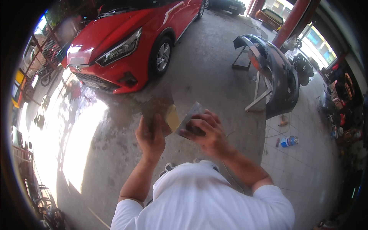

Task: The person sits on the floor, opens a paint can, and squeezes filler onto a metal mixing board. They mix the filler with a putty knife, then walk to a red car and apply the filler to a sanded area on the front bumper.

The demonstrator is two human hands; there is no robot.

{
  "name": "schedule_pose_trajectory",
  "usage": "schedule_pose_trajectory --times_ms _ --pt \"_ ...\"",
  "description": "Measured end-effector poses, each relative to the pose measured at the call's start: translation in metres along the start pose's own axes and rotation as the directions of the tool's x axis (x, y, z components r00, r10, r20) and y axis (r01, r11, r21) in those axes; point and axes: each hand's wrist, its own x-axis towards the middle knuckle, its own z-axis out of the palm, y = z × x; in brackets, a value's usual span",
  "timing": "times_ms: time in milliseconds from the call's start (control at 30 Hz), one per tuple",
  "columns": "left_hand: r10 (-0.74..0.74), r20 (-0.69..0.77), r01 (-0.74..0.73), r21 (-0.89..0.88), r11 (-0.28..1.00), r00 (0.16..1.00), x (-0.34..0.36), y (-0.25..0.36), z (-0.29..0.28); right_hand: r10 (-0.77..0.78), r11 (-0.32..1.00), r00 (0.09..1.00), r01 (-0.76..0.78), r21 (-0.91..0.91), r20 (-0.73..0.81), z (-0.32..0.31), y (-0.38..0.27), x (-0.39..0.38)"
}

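My left hand is closed on a dark brownish flat board, its thumb lying over the near side. A pale yellow patch of paste-like stuff covers the board's right part. My right hand grips a thin grey flat spreader, fingers curled over its face. The spreader's lower left corner is close to the yellow patch; whether they touch I cannot tell. Both things are held up in front of my body, above the concrete floor.
A red car stands ahead on the left. At the right, a dark car bumper rests on a metal stand. A blue and white can is on the tiled floor. A thin hose or cord crosses the floor beside me.
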Motion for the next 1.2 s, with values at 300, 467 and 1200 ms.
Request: schedule_pose_trajectory --times_ms 300,467,1200 --pt "0.206 -0.211 -0.2 0.05 0.979 0.956 0.006 0.008 -0.001 -0.017 0.99 1.0 0.013 0.14 0.024 0.014 0.001 -0.013" --pt "-0.562 0.165 0.473 -0.749 0.463 0.811 0.006 -0.007 0.012 -0.015 0.831 0.982 0.118 0.544 -0.191 0.008 -0.012 0.002" --pt "-0.309 0.051 0.265 -0.655 0.707 0.95 0.015 0.003 0.044 0.08 0.879 0.982 0.012 0.477 -0.172 -0.026 -0.019 -0.02"
